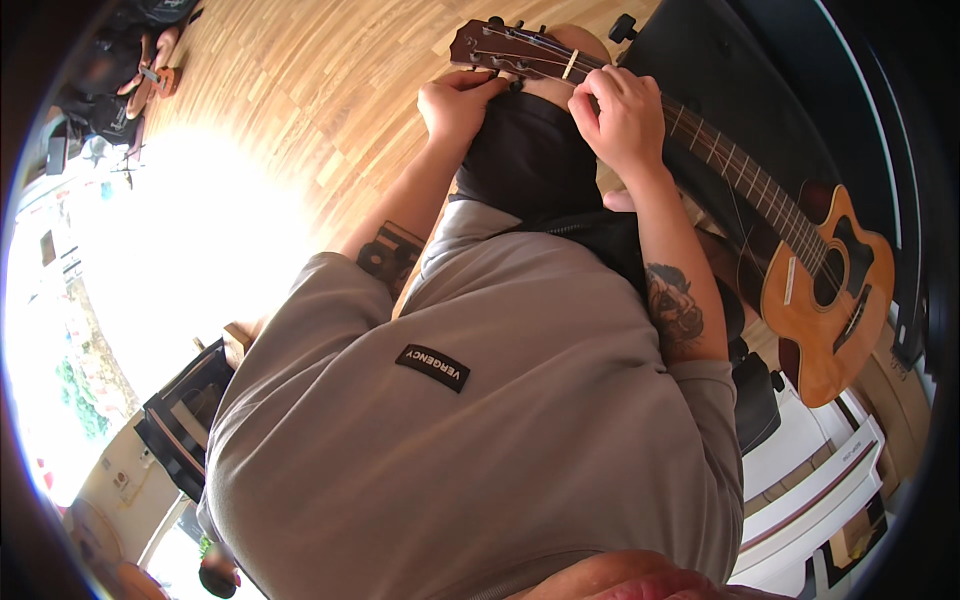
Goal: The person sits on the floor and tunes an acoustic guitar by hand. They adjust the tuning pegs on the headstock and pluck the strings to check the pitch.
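Note:
An acoustic guitar (pixel 868 285) with a light wooden top and a dark soundhole lies on the right, its neck running up and leftward to a dark brown headstock (pixel 505 48) over my knee. At the headstock's near edge my left hand (pixel 458 105) is closed, thumb and fingertips pinching at a tuning peg. My right hand (pixel 625 115) sits over the neck just past the pale nut (pixel 571 64), its fingers curled together at the strings; what they pinch is hidden. A thin loose string (pixel 741 255) curves out beside the neck near the body.
A black padded surface (pixel 735 75) lies behind the neck. The wooden floor (pixel 310 90) stretches to the left, with strong glare. At far upper left another person's hand (pixel 150 78) is by a small guitar (pixel 165 82). A white slatted item (pixel 815 505) stands at lower right.

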Motion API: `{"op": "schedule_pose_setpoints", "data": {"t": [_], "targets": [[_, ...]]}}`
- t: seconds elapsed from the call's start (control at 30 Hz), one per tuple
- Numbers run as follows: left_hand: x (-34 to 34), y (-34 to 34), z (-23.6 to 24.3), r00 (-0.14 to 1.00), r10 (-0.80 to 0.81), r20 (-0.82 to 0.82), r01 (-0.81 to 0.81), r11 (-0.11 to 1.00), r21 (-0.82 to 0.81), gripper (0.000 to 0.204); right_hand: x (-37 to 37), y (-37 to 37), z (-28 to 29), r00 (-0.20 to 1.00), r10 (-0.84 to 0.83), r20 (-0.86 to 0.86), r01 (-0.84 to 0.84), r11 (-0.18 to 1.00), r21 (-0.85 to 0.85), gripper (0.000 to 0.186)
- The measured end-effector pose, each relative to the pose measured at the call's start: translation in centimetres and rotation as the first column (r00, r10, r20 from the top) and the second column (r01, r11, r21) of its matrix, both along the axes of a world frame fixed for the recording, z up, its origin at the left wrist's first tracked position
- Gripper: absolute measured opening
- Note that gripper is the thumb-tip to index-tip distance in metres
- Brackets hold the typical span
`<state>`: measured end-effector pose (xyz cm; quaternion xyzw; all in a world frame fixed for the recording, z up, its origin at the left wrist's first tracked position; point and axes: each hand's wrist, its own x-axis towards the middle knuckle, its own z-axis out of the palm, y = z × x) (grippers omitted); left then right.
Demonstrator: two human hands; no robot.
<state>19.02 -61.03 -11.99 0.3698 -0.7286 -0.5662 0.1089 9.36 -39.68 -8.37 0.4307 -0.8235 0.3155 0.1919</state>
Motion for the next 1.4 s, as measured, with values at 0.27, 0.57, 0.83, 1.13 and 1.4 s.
{"op": "schedule_pose_setpoints", "data": {"t": [0.27, 0.57, 0.83, 1.13, 1.4], "targets": [[0.2, -0.1, -1.0, 0.998, 0.051, -0.028, -0.052, 0.998, -0.028, 0.04, 0.0, 0.0, 0.0, 0.999, 0.002, -0.038, -0.004, 0.999, -0.04, 0.018], [-0.2, -0.9, -2.7, 0.998, -0.031, 0.062, 0.031, 1.0, 0.0, 0.045, 0.4, -0.1, 0.5, 0.998, 0.061, -0.008, -0.061, 0.992, -0.109, 0.027], [0.2, -0.8, -2.0, 0.997, -0.074, 0.032, 0.076, 0.996, -0.04, 0.042, -0.2, 0.1, 0.0, 0.998, -0.025, -0.053, 0.019, 0.994, -0.104, 0.036], [0.0, -0.9, -2.4, 0.998, -0.067, 0.018, 0.068, 0.997, -0.042, 0.042, -0.7, -0.1, -0.1, 0.991, -0.05, -0.128, 0.04, 0.996, -0.078, 0.035], [0.0, -0.1, -0.4, 1.0, 0.015, -0.006, -0.016, 0.995, -0.098, 0.033, -0.8, -0.2, 0.1, 0.984, -0.101, -0.147, 0.094, 0.994, -0.052, 0.035]]}}
